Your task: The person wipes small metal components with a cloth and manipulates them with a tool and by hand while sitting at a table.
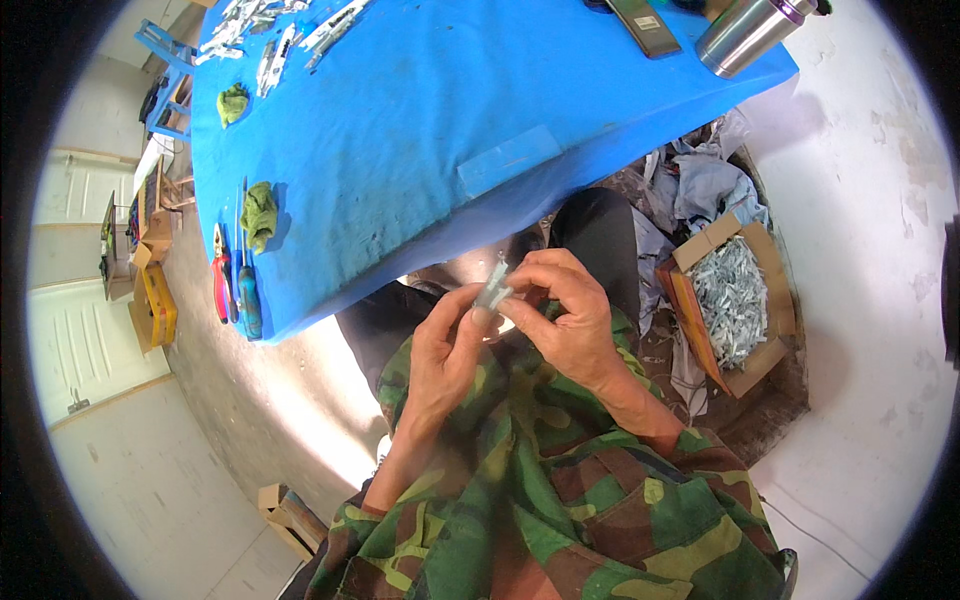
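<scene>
Just above my lap, my left hand (445,350) and my right hand (570,315) meet around a small silvery metal piece (494,288). My left thumb and fingers pinch its lower part, while my right thumb and fingertips close on its upper right side. One narrow end sticks up between the fingertips. What kind of part it is, I cannot make out; the fingers cover much of it. Beyond my hands lies the near edge of a table with a blue cloth (380,150).
On the table's left lie red-handled pliers (221,285), a teal-handled screwdriver (249,300) and green rags (259,217). Silvery metal strips (275,62) lie farther back. A phone (645,27) and steel flask (752,38) stand far right. A cardboard box (770,280) of metal pieces sits right on the floor.
</scene>
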